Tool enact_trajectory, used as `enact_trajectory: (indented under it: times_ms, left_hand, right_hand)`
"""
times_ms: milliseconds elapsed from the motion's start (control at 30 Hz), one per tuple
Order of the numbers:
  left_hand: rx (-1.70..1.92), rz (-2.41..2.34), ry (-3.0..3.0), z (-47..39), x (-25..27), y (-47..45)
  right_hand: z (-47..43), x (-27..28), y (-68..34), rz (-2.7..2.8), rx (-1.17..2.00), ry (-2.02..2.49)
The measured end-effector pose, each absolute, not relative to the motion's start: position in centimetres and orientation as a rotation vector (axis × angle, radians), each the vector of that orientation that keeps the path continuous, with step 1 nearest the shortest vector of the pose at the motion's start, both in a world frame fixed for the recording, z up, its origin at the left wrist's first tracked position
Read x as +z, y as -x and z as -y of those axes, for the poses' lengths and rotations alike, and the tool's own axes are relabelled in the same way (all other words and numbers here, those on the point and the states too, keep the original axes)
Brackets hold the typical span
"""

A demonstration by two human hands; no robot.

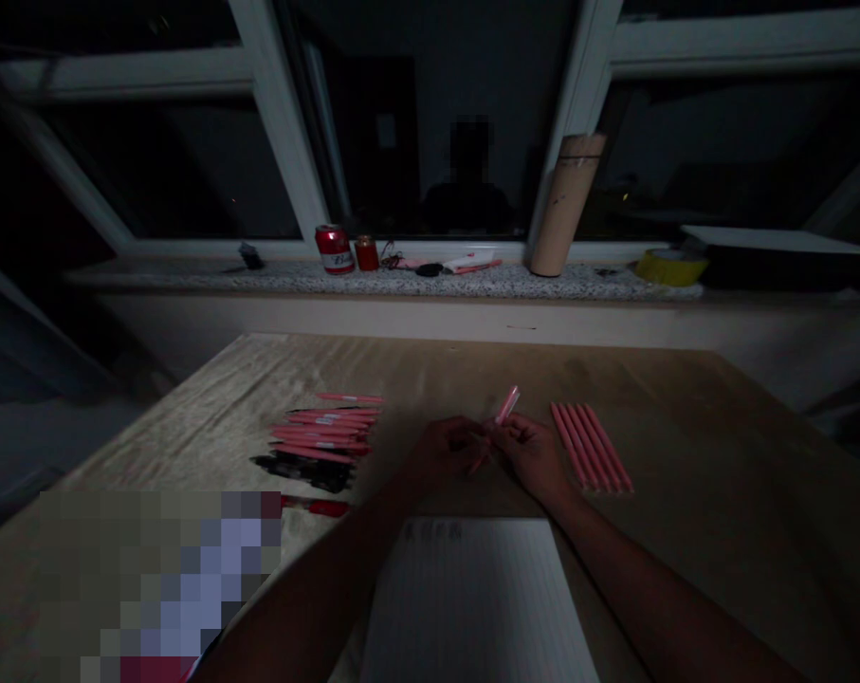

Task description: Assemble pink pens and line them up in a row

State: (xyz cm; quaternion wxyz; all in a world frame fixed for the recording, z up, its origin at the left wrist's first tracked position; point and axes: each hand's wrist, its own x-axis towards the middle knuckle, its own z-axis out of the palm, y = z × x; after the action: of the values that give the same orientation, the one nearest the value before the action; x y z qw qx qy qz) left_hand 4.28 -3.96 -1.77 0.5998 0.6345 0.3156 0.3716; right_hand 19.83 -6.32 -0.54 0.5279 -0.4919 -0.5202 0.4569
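Over the middle of the table, a pink pen (pixel 507 406) slants upward between my hands, its upper end pointing away from me. My right hand (pixel 531 453) pinches it between thumb and fingers. Curled around its lower part are the fingers of my left hand (pixel 449 448); dim light blurs their exact contact. To the right lies a neat row of several pink pens (pixel 592 448), side by side. On the left is a looser pile of pink pens (pixel 326 432), with black pens (pixel 305 470) at its near side. A lined notebook (pixel 479 598) rests below my hands.
A red pen (pixel 326 507) lies near my left forearm. On the windowsill (pixel 472 285) stand a red can (pixel 334 249), a small red jar (pixel 366 253), a cardboard tube (pixel 566 209) and a roll of yellow tape (pixel 669 267). Part of the lower left is pixelated.
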Motion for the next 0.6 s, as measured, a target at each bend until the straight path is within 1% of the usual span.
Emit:
enact_trajectory:
  times_ms: [167,433,500,600]
  left_hand:
    - [0.91,-0.795,-1.498,4.0,-1.4,-4.3]
    - [0.947,-0.955,-1.52,4.3,-0.5,-4.3]
    - [0.941,-0.962,-1.53,4.3,-0.3,-4.3]
    - [0.941,-0.959,-1.516,4.6,0.0,-4.3]
  right_hand:
    - [6.5,-0.5,-19.9,1.259,1.083,1.166]
    - [7.1,0.9,-19.8,1.281,1.147,1.13]
    - [7.6,1.1,-19.7,1.328,1.201,1.112]
    - [9.1,0.9,-19.5,1.418,1.384,1.038]
